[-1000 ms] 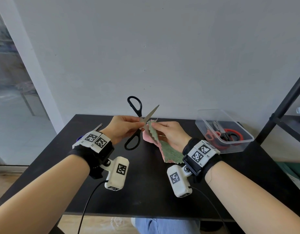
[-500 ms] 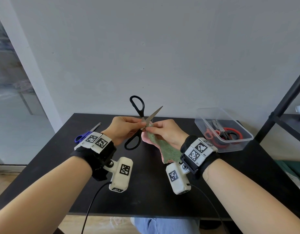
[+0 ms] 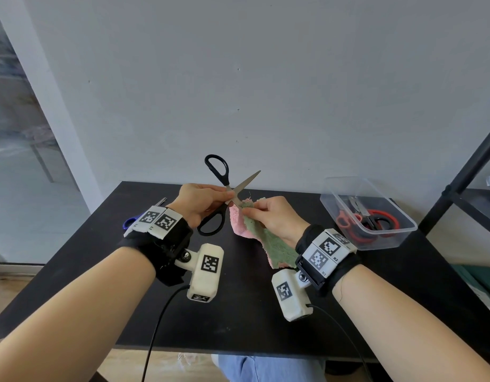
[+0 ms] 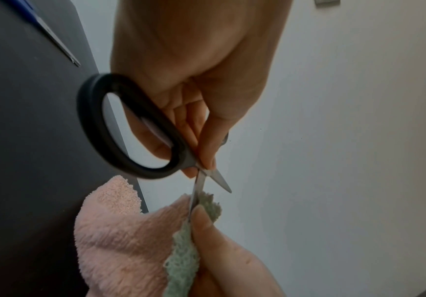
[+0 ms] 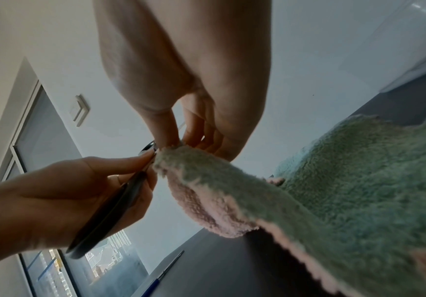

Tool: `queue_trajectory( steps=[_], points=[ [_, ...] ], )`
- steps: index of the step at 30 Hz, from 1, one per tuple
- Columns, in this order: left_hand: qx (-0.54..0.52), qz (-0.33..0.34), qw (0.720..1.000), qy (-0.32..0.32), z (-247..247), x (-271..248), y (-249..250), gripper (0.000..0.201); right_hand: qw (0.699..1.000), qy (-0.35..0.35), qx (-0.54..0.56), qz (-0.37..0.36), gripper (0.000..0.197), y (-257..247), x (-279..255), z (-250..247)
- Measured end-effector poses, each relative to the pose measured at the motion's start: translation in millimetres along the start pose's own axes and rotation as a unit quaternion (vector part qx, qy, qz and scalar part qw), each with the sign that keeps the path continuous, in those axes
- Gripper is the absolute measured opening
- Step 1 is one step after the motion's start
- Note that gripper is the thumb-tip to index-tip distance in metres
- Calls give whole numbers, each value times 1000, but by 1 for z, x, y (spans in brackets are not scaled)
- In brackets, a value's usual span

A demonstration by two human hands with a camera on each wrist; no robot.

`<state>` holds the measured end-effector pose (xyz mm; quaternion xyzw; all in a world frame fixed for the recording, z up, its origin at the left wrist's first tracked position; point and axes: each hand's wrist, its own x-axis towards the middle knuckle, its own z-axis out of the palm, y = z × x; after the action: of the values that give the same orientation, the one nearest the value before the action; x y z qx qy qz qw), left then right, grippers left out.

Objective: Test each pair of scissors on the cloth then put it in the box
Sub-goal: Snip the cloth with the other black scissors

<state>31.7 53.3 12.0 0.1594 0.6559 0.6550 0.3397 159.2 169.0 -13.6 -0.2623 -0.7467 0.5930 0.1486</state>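
Note:
My left hand [image 3: 204, 201] grips the black-handled scissors [image 3: 217, 172] near the pivot, above the table; the blades are spread wide, one handle loop up, one down. In the left wrist view the black scissors [image 4: 120, 128] have one blade in the top edge of the cloth [image 4: 120, 237]. My right hand [image 3: 274, 216] pinches the pink and green cloth [image 3: 268, 244] by that top edge, next to the blade; the cloth's lower part hangs toward the table. In the right wrist view the cloth [image 5: 333, 191] fills the lower right, with the right hand's fingertips [image 5: 171, 138] on its edge.
A clear plastic box [image 3: 387, 238] at the table's right holds red-handled and black-handled scissors [image 3: 370, 219]. Blue-handled scissors [image 3: 130, 221] lie on the black table [image 3: 238, 312] behind my left wrist. A black shelf frame [image 3: 470, 166] stands to the right. A grey wall is behind.
Both hands have shifted slightly right and up with the scissors and cloth. The lower blade now sits in the cloth's edge; the right hand's pinch has moved closer to it.

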Motion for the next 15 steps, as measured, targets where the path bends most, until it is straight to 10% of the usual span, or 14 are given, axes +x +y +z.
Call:
queue_trajectory(
  steps=[15],
  points=[
    [-83, 15, 995, 44, 6, 1, -6, 14, 998, 31, -62, -13, 22, 6, -2, -11]
  ],
)
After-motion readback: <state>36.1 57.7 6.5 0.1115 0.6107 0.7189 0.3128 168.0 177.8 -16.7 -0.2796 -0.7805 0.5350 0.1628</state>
